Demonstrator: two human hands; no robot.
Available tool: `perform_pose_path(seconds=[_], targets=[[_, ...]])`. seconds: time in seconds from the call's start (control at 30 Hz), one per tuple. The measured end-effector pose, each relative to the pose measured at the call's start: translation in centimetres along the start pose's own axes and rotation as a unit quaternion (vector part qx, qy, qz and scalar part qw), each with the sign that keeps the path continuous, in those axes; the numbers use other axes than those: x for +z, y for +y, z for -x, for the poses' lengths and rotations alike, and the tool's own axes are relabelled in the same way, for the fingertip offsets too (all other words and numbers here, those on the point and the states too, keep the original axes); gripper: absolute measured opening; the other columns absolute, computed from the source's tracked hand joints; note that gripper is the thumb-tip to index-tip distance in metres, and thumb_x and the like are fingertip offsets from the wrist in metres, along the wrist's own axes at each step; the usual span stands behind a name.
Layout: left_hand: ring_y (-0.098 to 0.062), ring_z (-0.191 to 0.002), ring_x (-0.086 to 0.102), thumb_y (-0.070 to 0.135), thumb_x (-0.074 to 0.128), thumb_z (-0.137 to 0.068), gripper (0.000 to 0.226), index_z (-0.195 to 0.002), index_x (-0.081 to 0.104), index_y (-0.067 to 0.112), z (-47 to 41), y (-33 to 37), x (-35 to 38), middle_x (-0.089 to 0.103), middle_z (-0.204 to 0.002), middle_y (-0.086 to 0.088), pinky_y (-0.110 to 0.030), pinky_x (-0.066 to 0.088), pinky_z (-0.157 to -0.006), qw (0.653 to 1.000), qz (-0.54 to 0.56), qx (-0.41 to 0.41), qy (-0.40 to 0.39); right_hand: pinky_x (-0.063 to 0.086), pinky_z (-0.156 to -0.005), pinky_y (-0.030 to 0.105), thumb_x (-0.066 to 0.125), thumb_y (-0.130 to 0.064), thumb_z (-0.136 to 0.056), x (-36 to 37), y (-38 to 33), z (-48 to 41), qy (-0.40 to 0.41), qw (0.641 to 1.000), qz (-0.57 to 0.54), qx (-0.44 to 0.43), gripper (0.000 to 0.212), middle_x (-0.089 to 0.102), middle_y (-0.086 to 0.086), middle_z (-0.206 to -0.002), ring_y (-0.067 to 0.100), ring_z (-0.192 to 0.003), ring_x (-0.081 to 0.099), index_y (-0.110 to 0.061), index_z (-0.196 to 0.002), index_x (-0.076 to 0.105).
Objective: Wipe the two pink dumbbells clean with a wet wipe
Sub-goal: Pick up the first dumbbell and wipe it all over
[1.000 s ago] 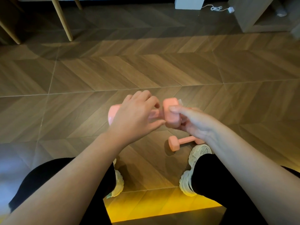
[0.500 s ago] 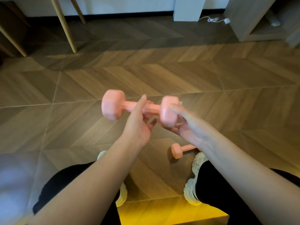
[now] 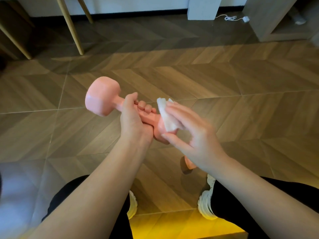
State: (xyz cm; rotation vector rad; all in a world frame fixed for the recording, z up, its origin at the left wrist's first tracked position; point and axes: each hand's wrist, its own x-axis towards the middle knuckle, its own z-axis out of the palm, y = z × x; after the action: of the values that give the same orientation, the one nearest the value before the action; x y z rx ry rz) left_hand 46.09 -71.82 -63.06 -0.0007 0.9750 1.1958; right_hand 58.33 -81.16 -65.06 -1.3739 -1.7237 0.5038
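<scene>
A pink dumbbell (image 3: 101, 97) is held up above the wooden floor, tilted with its far head up to the left. My left hand (image 3: 133, 121) grips its handle, fingers curled round it. My right hand (image 3: 191, 135) presses a folded white wet wipe (image 3: 165, 114) against the near head of this dumbbell, thumb under that head. The second pink dumbbell (image 3: 189, 163) lies on the floor below my right wrist, mostly hidden by it.
My legs in black trousers and white shoes (image 3: 206, 204) are at the bottom. Wooden chair legs (image 3: 70, 26) stand at the back left. A white box (image 3: 203, 7), a cable (image 3: 229, 18) and a low cabinet (image 3: 269, 19) are at the back right.
My left hand closed round the handle and tilted the dumbbell, far head up left. My right hand shifted over the near head, and the white wipe now shows.
</scene>
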Motion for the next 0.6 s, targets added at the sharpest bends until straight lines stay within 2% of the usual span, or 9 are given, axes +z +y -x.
perform_pose_path(seconds=[0.07,0.17,0.2,0.27,0.3,0.33,0.4,0.47,0.6], targets=[[-0.009,-0.038,0.035,0.014,0.055,-0.094,0.035,-0.066,0.035,0.018,0.0,0.1,-0.1,0.033,-0.048,0.006,-0.019,0.037,-0.043,1.0,0.002,-0.005,0.001,0.034,-0.113,0.054,0.072,-0.026,-0.089,-0.2,-0.1,0.1,-0.019,0.998,0.042,-0.053,0.047,0.054,0.011,-0.142,0.026,-0.141,0.042,-0.001,-0.128,0.063],[-0.008,-0.039,0.035,0.014,0.056,-0.094,0.036,-0.065,0.035,0.018,0.0,0.2,-0.1,0.034,-0.049,0.006,-0.019,0.035,-0.046,1.0,-0.003,-0.001,0.006,0.022,-0.115,0.063,0.058,-0.031,-0.093,-0.3,-0.6,0.1,-0.041,0.997,-0.011,-0.069,0.037,0.046,0.011,-0.15,0.028,-0.148,0.029,-0.012,-0.123,0.067],[-0.008,-0.039,0.035,0.013,0.056,-0.094,0.036,-0.065,0.035,0.018,0.0,0.3,-0.1,0.034,-0.049,0.006,-0.019,0.035,-0.047,1.0,-0.001,0.002,0.006,0.021,-0.118,0.059,0.055,-0.033,-0.095,-0.4,-0.7,0.0,-0.032,0.996,-0.072,-0.043,0.036,0.04,0.01,-0.154,0.026,-0.15,0.025,-0.017,-0.124,0.066],[-0.009,-0.041,0.034,0.013,0.056,-0.094,0.036,-0.065,0.035,0.018,0.1,0.3,-0.1,0.033,-0.05,0.005,-0.02,0.034,-0.049,1.0,0.008,0.0,-0.002,0.028,-0.119,0.036,0.056,-0.046,-0.093,-0.8,-0.9,-0.6,0.011,0.98,-0.183,0.07,0.046,0.034,0.0,-0.159,0.011,-0.149,0.025,-0.027,-0.135,0.058],[-0.01,-0.042,0.034,0.014,0.056,-0.093,0.036,-0.064,0.035,0.018,0.2,0.3,-0.1,0.033,-0.05,0.005,-0.021,0.034,-0.049,1.0,0.008,-0.002,-0.007,0.034,-0.114,0.026,0.059,-0.056,-0.088,-1.1,-0.9,-1.0,0.03,0.964,-0.221,0.147,0.057,0.036,-0.009,-0.157,0.003,-0.145,0.03,-0.036,-0.14,0.051],[-0.01,-0.043,0.033,0.014,0.056,-0.093,0.036,-0.064,0.035,0.018,0.2,0.3,-0.1,0.033,-0.05,0.005,-0.021,0.034,-0.049,1.0,0.004,-0.003,-0.012,0.039,-0.109,0.025,0.065,-0.065,-0.078,-1.3,-0.8,-1.3,0.027,0.938,-0.257,0.232,0.072,0.041,-0.015,-0.152,-0.002,-0.139,0.037,-0.044,-0.144,0.042],[-0.01,-0.046,0.031,0.014,0.056,-0.094,0.037,-0.064,0.034,0.018,0.2,0.1,-0.2,0.031,-0.051,0.005,-0.021,0.033,-0.05,1.0,-0.007,0.0,-0.02,0.051,-0.1,0.039,0.076,-0.069,-0.061,-1.3,-0.2,-1.6,-0.053,0.866,-0.332,0.371,0.096,0.055,-0.015,-0.139,0.005,-0.123,0.058,-0.047,-0.144,0.034],[-0.01,-0.046,0.033,0.016,0.056,-0.094,0.037,-0.064,0.034,0.018,0.3,-0.2,-0.2,0.032,-0.052,0.005,-0.02,0.034,-0.05,0.999,-0.023,0.0,-0.031,0.058,-0.087,0.04,0.08,-0.058,-0.058,-0.9,0.5,-1.4,-0.124,0.837,-0.35,0.401,0.09,0.068,-0.008,-0.124,0.011,-0.107,0.069,-0.033,-0.138,0.047],[-0.011,-0.054,0.05,0.02,0.06,-0.093,0.037,-0.059,0.044,0.017,0.2,-0.4,0.0,0.051,-0.062,0.002,-0.024,0.048,-0.058,0.996,-0.045,0.011,-0.081,0.057,-0.078,0.029,0.083,-0.036,-0.067,-1.1,1.4,-1.6,-0.111,0.83,-0.388,0.384,0.064,0.073,-0.004,-0.112,0.014,-0.105,0.07,-0.025,-0.126,0.06]])
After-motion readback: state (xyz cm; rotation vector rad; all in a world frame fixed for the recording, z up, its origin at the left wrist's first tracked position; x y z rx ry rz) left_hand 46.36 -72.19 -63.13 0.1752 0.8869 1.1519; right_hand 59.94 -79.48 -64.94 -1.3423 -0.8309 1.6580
